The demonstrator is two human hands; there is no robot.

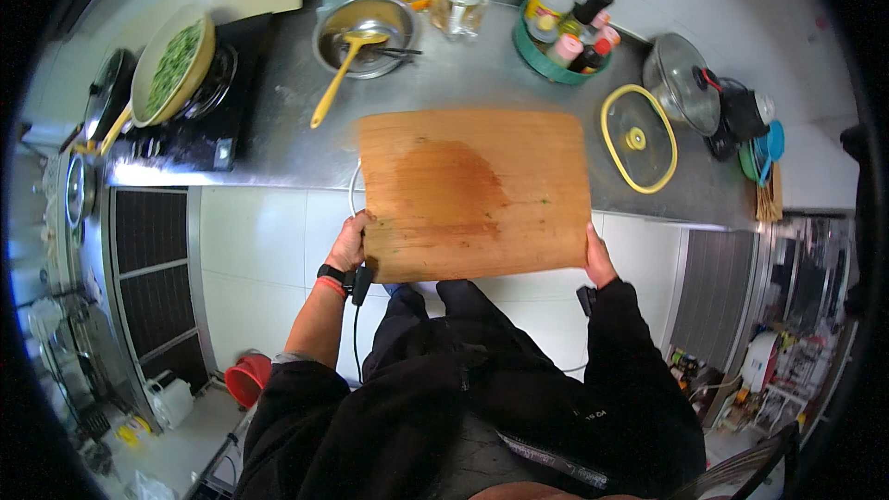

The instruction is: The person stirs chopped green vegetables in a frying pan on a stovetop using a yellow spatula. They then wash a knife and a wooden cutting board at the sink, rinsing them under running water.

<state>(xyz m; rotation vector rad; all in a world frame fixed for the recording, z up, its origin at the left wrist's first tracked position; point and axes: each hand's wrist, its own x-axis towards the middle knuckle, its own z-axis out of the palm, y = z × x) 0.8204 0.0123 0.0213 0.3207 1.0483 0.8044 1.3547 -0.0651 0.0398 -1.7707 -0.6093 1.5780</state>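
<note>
Between my two hands is a wooden cutting board [472, 187], held by its short sides. A dark damp patch and a few green bits mark its upper face. My left hand [351, 239] grips the left side near the near corner, and a white loop handle shows just beyond it. At the right side, my right hand [599, 260] holds the board near the other near corner. The fingers under the board are hidden. The far part of the board overlaps the steel counter in view; its near part is over the floor.
A pan of chopped greens [173, 66] sits on the gas stove [229, 132]. Behind the board are a steel bowl [326, 48] with a yellow ladle [340, 80] and a green basket [524, 55] of bottles. A yellow-rimmed glass lid [672, 146] lies right, beside a lidded pot [677, 76].
</note>
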